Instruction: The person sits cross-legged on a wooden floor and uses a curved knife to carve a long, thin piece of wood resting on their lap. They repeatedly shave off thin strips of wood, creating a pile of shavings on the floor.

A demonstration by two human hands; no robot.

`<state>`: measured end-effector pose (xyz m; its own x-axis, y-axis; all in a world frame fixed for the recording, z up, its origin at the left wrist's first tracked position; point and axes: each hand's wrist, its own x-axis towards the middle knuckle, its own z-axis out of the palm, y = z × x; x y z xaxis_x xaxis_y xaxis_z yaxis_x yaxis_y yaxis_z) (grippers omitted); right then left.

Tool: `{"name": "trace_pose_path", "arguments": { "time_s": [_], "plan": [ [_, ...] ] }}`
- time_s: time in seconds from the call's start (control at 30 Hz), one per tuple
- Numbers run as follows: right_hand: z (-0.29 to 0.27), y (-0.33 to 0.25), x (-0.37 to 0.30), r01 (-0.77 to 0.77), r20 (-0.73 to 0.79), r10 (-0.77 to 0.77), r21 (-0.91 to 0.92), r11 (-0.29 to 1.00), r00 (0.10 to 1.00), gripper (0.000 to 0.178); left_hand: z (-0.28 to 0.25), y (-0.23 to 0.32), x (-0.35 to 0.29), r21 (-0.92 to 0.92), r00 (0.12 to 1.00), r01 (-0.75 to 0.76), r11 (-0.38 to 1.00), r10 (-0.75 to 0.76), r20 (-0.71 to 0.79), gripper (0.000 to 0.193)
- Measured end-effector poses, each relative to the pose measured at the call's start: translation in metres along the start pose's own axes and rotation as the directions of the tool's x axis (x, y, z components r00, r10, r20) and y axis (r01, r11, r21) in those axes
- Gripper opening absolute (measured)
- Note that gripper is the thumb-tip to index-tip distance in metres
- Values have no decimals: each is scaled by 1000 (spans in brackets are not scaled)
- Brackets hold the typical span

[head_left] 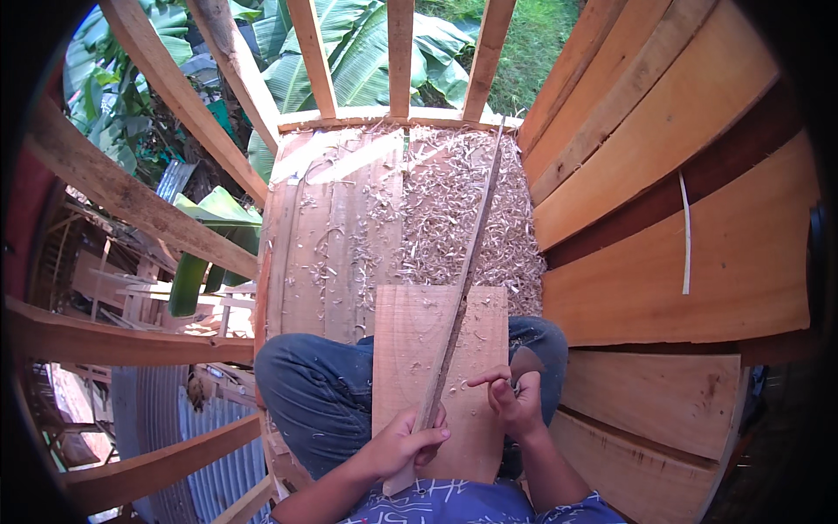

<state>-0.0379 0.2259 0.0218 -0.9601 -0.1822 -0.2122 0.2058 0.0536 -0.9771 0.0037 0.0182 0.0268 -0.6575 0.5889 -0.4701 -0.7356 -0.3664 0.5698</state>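
Head view: The left hand (407,445) is clamped on a long, narrow, pale-brown wooden strip (462,293) with a dark edge, gripping it near its lower end. The strip runs obliquely from the person's lap, over a flat, pale-brown rectangular wooden board (397,336), to the far side of the floor; whether it touches the board along its length cannot be determined. The right hand (518,406) is apart from the strip, beside the right part of the board, with one finger extended to the left, the others curled and the thumb spread. The board lies between the legs, which are bent and clad in dark blue trousers (314,393). Small shavings are scattered on its surface.

Curled, light-coloured wood shavings (471,218) cover the plank floor (340,227) ahead, most densely on its right side. A slatted wooden railing (400,57) stands at the far and left sides; large green leaves (349,65) are seen beyond it. A thin whitish strip (685,236) hangs against the brown plank wall (602,301) at right
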Motion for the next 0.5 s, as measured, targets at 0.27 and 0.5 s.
{"name": "trace_pose_path", "arguments": {
  "time_s": [0.27,0.5],
  "plan": [
    [7,-14,-1,168,37,-197,-685,709,980,66,10,11,-9,456,987,-49,888,112,-113,40],
    [-1,-21,11,214,10,-358,-819,533,934,70,18,25,-17,661,982,-14,751,134,-130,46]
  ]
}}
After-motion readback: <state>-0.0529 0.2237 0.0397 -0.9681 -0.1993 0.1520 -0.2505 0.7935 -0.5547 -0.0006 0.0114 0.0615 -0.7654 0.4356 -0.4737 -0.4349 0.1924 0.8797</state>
